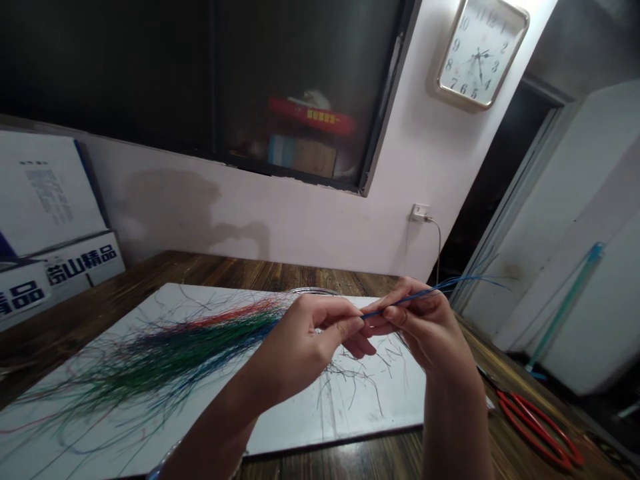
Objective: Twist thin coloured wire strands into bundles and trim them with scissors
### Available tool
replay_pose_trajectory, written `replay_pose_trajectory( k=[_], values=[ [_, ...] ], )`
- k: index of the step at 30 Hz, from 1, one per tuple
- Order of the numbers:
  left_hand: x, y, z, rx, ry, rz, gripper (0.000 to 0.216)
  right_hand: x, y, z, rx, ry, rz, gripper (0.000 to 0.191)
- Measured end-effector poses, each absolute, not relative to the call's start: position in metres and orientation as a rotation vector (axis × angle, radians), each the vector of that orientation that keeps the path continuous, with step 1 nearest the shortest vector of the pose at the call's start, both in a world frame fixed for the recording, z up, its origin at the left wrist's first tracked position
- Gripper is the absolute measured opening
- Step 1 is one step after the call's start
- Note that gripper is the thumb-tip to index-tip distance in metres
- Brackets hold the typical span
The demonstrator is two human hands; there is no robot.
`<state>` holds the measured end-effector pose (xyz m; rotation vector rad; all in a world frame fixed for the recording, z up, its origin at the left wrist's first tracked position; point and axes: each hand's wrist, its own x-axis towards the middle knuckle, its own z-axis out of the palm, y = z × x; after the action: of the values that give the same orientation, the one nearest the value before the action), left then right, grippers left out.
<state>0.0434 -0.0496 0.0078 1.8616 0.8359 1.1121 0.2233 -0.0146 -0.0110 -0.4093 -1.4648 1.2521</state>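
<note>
A thin bundle of blue strands (pixel 425 292) stretches between my two hands above a white board (pixel 295 427). My left hand (pixel 310 347) pinches its near end between thumb and forefinger. Close beside it, my right hand (pixel 425 320) grips the same bundle, and the loose ends fan out past the right fingers. Whether the strands are wire or fibre I cannot tell. On the board's left half lies a large heap of similar green strands (pixel 185 353), with red strands (pixel 235 312) along its far side and blue ones along its near side.
Short dark offcuts (pixel 355 380) are scattered on the board under my hands. Red-handled scissors (pixel 540 427) lie on the wooden table (pixel 300 275) at the right. White boxes (pixel 83 260) stand at the left. A clock (pixel 483 53) and a socket with a plug (pixel 421 213) are on the wall.
</note>
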Motion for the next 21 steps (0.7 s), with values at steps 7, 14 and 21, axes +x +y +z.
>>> replay_pose_trajectory(
  k=[7, 14, 21],
  values=[
    [0.0426, -0.0512, 0.0079, 1.857, 0.814, 1.115, 0.024, 0.2234, -0.0158, -0.0106, -0.399, -1.469, 1.273, 0.008],
    [0.0401, -0.0505, 0.0090, 1.865, 0.771, 1.117, 0.025, 0.2231, -0.0157, -0.0104, -0.400, -1.470, 1.301, 0.010],
    [0.0387, -0.0507, 0.0087, 1.870, 0.760, 1.110, 0.024, 0.2238, -0.0144, -0.0100, -0.364, -1.485, 1.317, 0.012]
  ],
)
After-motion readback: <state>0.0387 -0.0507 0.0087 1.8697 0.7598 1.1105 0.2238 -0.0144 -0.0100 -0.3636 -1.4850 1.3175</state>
